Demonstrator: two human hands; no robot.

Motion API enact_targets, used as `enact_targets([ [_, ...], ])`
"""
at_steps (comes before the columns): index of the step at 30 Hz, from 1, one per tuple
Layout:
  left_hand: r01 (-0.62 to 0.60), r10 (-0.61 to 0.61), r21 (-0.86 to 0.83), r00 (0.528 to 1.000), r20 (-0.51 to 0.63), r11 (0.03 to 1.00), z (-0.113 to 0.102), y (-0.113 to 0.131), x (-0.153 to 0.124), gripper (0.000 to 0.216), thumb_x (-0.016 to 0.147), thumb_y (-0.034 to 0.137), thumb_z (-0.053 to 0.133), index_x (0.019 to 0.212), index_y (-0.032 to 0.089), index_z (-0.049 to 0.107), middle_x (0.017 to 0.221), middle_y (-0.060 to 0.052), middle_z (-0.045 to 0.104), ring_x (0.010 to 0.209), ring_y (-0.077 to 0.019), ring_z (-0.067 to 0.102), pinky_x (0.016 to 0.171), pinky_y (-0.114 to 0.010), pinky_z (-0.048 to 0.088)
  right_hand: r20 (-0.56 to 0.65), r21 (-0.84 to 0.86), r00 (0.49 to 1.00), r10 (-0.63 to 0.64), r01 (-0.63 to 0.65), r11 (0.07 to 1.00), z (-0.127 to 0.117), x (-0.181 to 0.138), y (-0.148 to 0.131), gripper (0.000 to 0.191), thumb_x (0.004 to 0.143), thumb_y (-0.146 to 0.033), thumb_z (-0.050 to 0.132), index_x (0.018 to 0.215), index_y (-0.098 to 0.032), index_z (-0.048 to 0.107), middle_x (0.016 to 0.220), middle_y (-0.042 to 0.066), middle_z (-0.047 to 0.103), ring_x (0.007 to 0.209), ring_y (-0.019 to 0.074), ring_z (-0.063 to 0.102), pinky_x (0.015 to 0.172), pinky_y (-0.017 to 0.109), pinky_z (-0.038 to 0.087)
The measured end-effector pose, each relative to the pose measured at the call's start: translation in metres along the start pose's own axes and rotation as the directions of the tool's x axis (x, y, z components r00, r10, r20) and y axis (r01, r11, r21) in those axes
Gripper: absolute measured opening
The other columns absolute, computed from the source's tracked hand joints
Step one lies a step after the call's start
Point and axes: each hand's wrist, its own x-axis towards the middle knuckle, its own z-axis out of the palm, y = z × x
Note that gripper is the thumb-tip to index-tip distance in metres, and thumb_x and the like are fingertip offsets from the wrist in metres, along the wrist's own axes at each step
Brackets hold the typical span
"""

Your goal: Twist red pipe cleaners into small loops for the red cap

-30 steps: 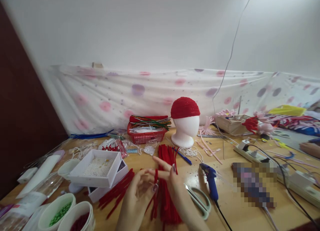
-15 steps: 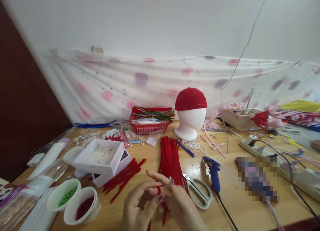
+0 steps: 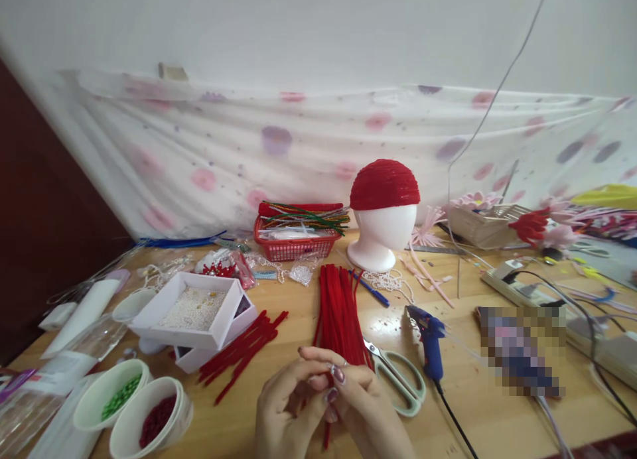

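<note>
My left hand (image 3: 283,406) and my right hand (image 3: 367,402) meet at the fingertips, low in the middle of the head view. Both are closed on a red pipe cleaner, mostly hidden by the fingers; only a bit of red shows between them. Just beyond lies a thick bundle of red pipe cleaners (image 3: 341,310), partly covered by my hands. To its right are scissors (image 3: 398,378) with pale green handles. A white foam head (image 3: 383,232) wearing a red ridged cap (image 3: 385,186) stands behind the bundle.
A blue glue gun (image 3: 432,346) and a power strip (image 3: 532,296) lie to the right. On the left are a white box (image 3: 219,333) of pearl beads, cups of green beads (image 3: 122,396) and dark red beads (image 3: 156,420). A red basket (image 3: 296,249) stands at the back.
My fingers have drawn closer together, and the red loop seen at the fingertips is now mostly covered. The view has shifted slightly; the things on the table stay put.
</note>
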Motion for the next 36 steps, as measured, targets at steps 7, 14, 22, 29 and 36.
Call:
enact_targets([
  [7, -0.048, 0.05, 0.138, 0.999, -0.008, 0.989, -0.001, -0.006, 0.005, 0.023, 0.074, 0.048, 0.077, 0.086, 0.028, 0.081, 0.086, -0.007, 0.079, 0.077, -0.0221, 0.073, 0.07, -0.026, 0.06, 0.01, -0.135, 1.0, -0.027, 0.028, 0.99, -0.016, 0.001, -0.001, 0.024, 0.079, -0.046, 0.076, 0.073, -0.024, 0.083, 0.119, 0.012, 0.072, 0.078, 0.0183, 0.068, 0.072, 0.032, 0.053],
  [14, 0.043, -0.044, 0.029, 0.998, 0.036, 0.999, -0.005, -0.005, 0.005, 0.03, 0.072, 0.052, 0.078, 0.079, 0.023, 0.078, 0.081, -0.006, 0.077, 0.059, -0.0165, 0.068, 0.059, -0.024, 0.058, 0.102, 0.079, 0.994, 0.029, -0.038, 0.996, -0.014, 0.001, 0.011, 0.037, 0.083, -0.053, 0.067, 0.094, -0.021, 0.083, 0.129, 0.015, 0.069, 0.096, 0.0255, 0.067, 0.078, 0.035, 0.052],
  [22, 0.046, -0.083, 0.215, 0.983, 0.166, 0.975, -0.018, -0.005, 0.014, 0.012, 0.08, 0.031, 0.073, 0.085, 0.022, 0.079, 0.064, -0.003, 0.073, 0.042, -0.0102, 0.057, 0.042, -0.018, 0.046, -0.107, -0.236, 0.973, -0.206, 0.176, 0.956, -0.024, -0.002, -0.004, 0.024, 0.073, -0.039, 0.082, 0.096, -0.03, 0.081, 0.103, 0.008, 0.073, 0.093, 0.0229, 0.068, 0.083, 0.032, 0.054],
  [29, -0.018, -0.05, 0.308, 0.976, 0.212, 0.951, -0.005, 0.017, 0.011, 0.013, 0.077, 0.022, 0.069, 0.065, 0.022, 0.075, 0.05, 0.001, 0.068, 0.038, -0.0137, 0.061, 0.041, -0.019, 0.046, -0.037, -0.437, 0.937, -0.347, 0.298, 0.849, -0.021, -0.008, -0.011, 0.014, 0.074, -0.035, 0.082, 0.088, -0.035, 0.083, 0.088, 0.009, 0.078, 0.075, 0.0217, 0.073, 0.061, 0.029, 0.06],
  [36, -0.082, -0.013, 0.357, 0.966, 0.257, 0.93, -0.003, 0.028, 0.01, 0.019, 0.078, 0.019, 0.069, 0.06, 0.024, 0.076, 0.048, 0.0, 0.068, 0.041, -0.0148, 0.062, 0.046, -0.021, 0.047, -0.028, -0.361, 0.923, -0.384, 0.349, 0.865, -0.026, -0.01, -0.009, 0.011, 0.074, -0.03, 0.084, 0.084, -0.033, 0.084, 0.085, 0.007, 0.079, 0.076, 0.0198, 0.073, 0.067, 0.029, 0.06],
])
